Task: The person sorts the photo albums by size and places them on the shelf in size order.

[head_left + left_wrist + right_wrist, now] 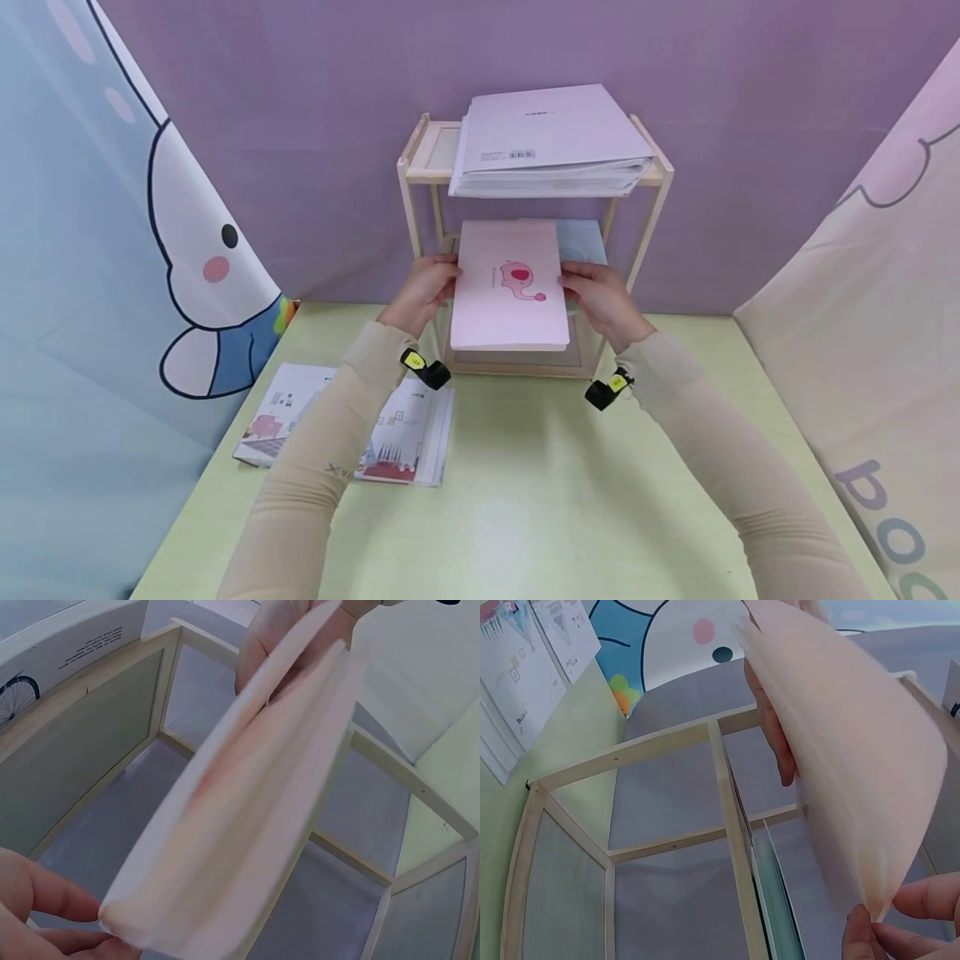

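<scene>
A pink notebook (510, 321) with a red elephant on its cover is held up between both hands, in front of the wooden shelf's middle level. My left hand (422, 293) pinches its left edge, thumb on the cover side. On the opposite edge my right hand (602, 300) pinches it in the same way. In the left wrist view the notebook's pages (247, 817) fan slightly apart. Behind it a light blue notebook (581, 242) lies on the middle level, partly hidden by the pink one.
Large white books (547, 133) lie stacked on the top level of the wooden shelf (652, 229). Printed booklets (397, 433) lie on the green table (517, 483) at left, partly behind the left sleeve. Cloth curtains (337, 167) stand around the table.
</scene>
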### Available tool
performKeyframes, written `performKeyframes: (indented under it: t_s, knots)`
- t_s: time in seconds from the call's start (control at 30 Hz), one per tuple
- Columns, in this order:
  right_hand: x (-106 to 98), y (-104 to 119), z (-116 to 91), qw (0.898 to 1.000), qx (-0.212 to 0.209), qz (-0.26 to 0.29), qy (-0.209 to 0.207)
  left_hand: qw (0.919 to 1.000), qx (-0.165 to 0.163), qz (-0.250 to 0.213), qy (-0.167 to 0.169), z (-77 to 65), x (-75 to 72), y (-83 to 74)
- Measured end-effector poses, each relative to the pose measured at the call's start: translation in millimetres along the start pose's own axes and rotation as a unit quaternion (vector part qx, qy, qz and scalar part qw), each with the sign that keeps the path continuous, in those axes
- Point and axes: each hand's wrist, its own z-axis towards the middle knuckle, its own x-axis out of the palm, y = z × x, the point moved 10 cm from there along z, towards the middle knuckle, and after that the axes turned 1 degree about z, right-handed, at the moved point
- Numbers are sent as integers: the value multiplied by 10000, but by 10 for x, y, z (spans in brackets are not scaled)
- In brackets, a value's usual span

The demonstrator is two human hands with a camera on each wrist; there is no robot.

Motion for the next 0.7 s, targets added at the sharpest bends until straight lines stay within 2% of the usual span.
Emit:
performKeyframes:
  t_s: [0.3,0.53,0.7]
  knots:
    - [-13,29,50,9997,-80,-171,-175,9996,53,259,-60,67,18,-45]
    - [-17,33,96,9994,-84,-310,-162,9994,-66,297,-183,105,28,-51]
    - [-15,34,115,9993,-54,-331,-163,9993,65,347,-157,110,49,-76]
